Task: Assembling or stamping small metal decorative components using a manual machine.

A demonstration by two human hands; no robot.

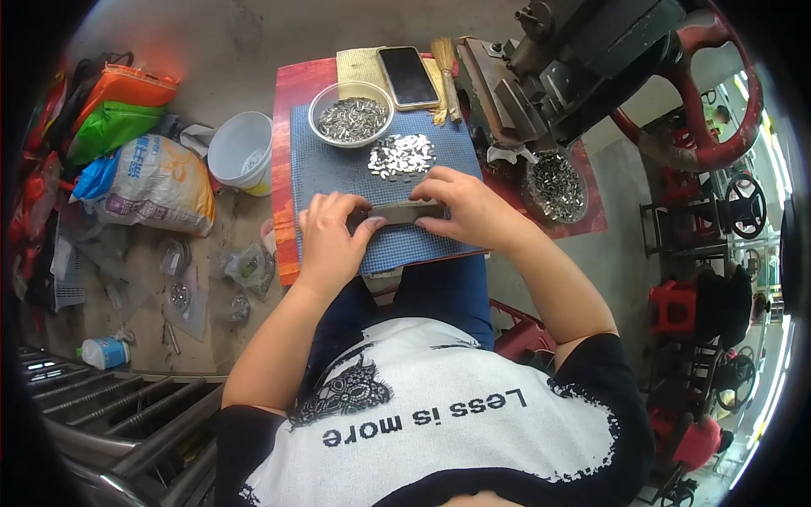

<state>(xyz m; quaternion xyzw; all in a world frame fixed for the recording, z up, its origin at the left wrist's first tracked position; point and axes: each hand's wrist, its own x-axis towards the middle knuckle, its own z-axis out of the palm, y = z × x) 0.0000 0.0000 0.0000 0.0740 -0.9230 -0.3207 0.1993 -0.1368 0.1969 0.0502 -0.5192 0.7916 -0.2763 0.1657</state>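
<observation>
A grey, bar-shaped metal block [397, 214] lies crosswise near the front of a blue textured mat [317, 182]. At its left end my left hand [332, 232] is closed, thumb toward me and fingers on the far side. My right hand [470, 209] grips the other end in the same way. Just beyond the block, small shiny metal pieces [402, 156] lie in a loose pile on the mat. Behind them to the left stands a clear round bowl [314, 127] filled with small metal pins [353, 120]. The fingertips partly hide the block's ends.
A phone [410, 78] and a straw brush [445, 68] lie at the back. At right stands a heavy press [583, 72] with a red handwheel [688, 152], above a container of metal pieces [556, 188]. A white bucket [241, 152] and sacks [160, 186] are at left.
</observation>
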